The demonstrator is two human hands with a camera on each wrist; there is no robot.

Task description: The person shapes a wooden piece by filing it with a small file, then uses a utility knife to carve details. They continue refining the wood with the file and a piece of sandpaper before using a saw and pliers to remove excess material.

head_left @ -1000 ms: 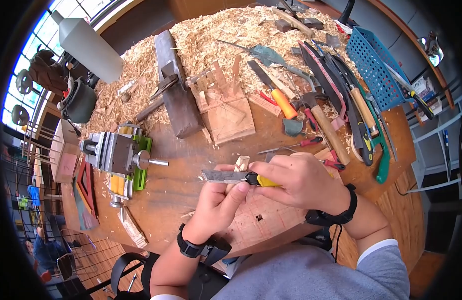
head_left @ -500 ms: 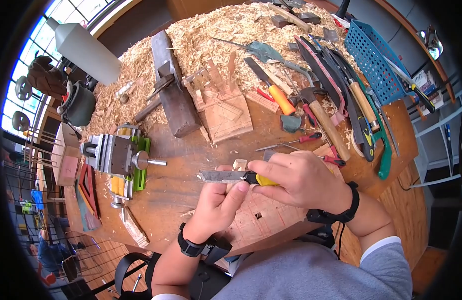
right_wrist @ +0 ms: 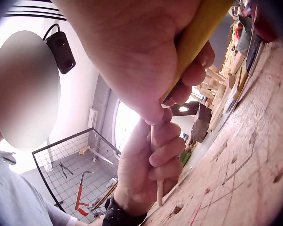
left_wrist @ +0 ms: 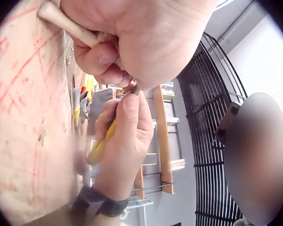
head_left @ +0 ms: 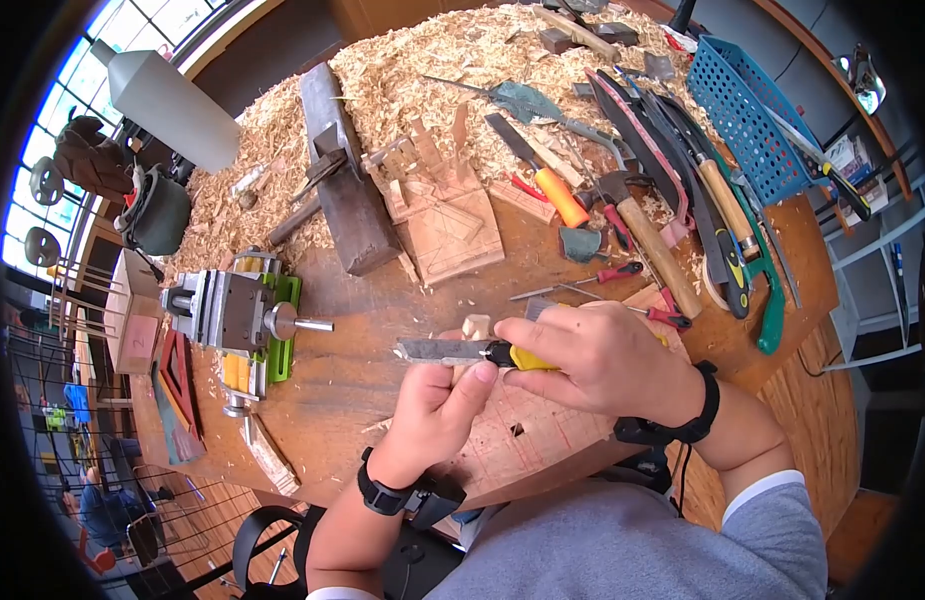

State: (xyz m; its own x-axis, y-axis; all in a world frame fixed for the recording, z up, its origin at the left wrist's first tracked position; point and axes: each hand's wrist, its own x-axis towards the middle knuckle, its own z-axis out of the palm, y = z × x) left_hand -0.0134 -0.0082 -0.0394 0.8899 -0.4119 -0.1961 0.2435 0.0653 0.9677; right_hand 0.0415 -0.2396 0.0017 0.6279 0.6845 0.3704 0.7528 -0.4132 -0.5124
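In the head view my left hand [head_left: 427, 415] grips a slim wooden stick whose thicker, blocky head [head_left: 476, 325] shows beyond the blade. The stick's rounded lower end [left_wrist: 61, 19] comes out below my curled fingers in the left wrist view. My right hand [head_left: 607, 365] holds a chisel by its yellow handle [head_left: 530, 360]. Its flat steel blade [head_left: 442, 351] lies across the wood, pointing left, and my left thumb presses beside the black collar. From the right wrist the handle [right_wrist: 200, 40] crosses my palm, with the stick [right_wrist: 160, 190] upright below.
Below my hands is a wooden block [head_left: 542, 445] with red lines and a square hole. A vise [head_left: 222, 308] stands left, a wooden plane [head_left: 352, 190] behind. Hammer [head_left: 652, 245], saws and screwdrivers lie right, near a blue basket [head_left: 747, 120]. Shavings [head_left: 412, 70] cover the back.
The head of the wooden stick has turned and shifted slightly left, and the chisel has moved a little left along with it. Both hands keep their grip.
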